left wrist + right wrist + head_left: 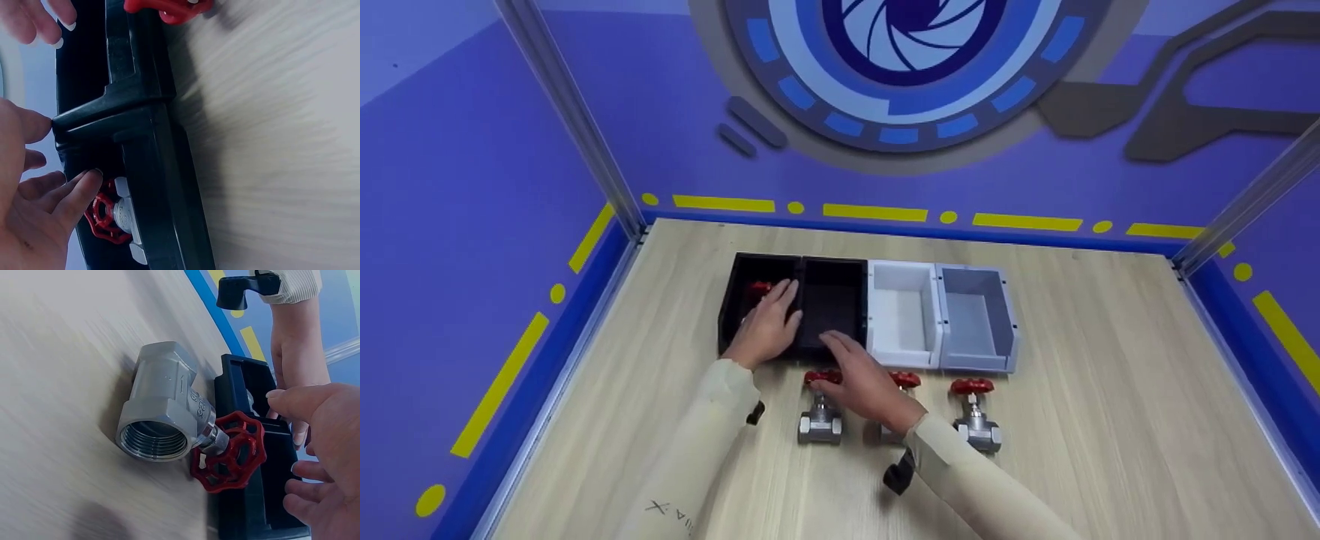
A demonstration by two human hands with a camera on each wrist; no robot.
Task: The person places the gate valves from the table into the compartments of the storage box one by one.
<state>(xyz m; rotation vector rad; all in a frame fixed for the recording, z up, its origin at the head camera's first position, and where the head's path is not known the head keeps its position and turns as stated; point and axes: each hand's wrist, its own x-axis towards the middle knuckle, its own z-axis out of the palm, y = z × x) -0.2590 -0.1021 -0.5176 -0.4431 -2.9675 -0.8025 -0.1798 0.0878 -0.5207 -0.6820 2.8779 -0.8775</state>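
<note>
My left hand [769, 326] reaches over the leftmost black bin [726, 319], its fingers extended. Inside that bin lies a metal valve [122, 215] with a red handwheel; the fingertips overlap the wheel's edge in the left wrist view. The left thumb is close to the divider between the two black bins. My right hand [870, 382] hovers with loosely spread fingers above a row of valves, nothing in its grasp. Under its fingertips stands the left valve [820, 427], its red wheel toward the bins. Behind the hand the middle valve [905, 379] is partly hidden.
Right of the leftmost bin, in one row, are a second black bin [832, 300], a white bin [901, 311] and a grey bin [969, 319]. A third valve [979, 433] stands on the wooden table [1110, 390] in front of the grey bin. Blue-purple walls enclose the table.
</note>
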